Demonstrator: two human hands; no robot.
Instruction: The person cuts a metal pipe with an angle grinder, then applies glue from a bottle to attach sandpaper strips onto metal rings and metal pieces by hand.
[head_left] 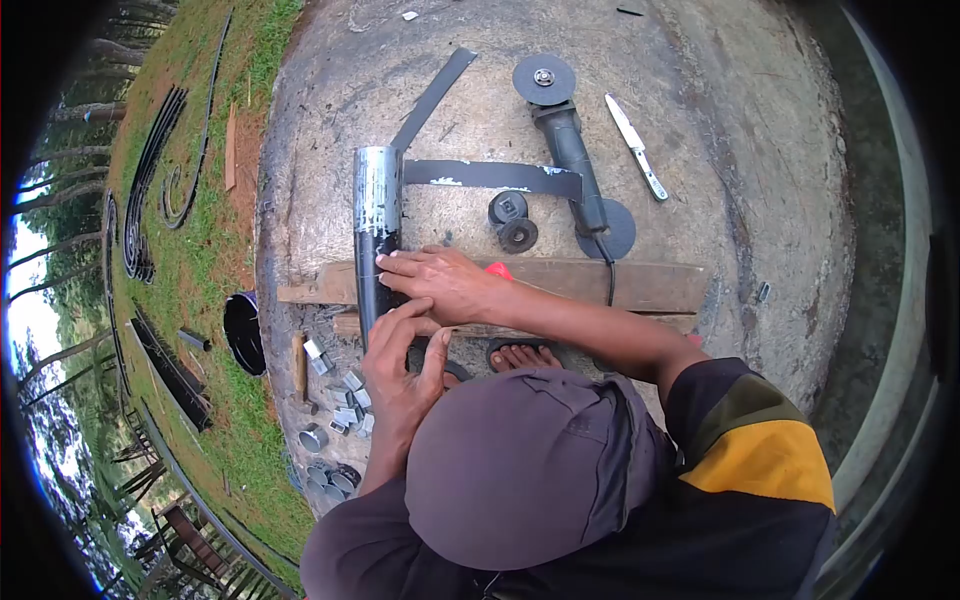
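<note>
The pipe (377,232) lies across the plank (650,287), its far end out over the slab (700,120) and its near end hidden beyond the hands. It looks like coated metal, so I judge it stiff and fairly weighty, unlikely to dent under finger pressure. Being round, it could roll sideways; the smooth black stretch would probably feel slick, while the silvery far end, flecked with dark patches, may be rougher, with a rim perhaps sharp to bare skin.

The best hold seems to be the black middle, palm on top and fingers curled down the sides. The right hand (445,283) is spread, its fingers laid on the pipe there rather than wrapped round it. The left hand (400,365) is bent beside the pipe's near part, thumb apart; whether it pinches anything, I cannot tell.

Right of the pipe are a strip (480,175), the grinder (568,145) and, farther off, the knife (634,140).
</note>
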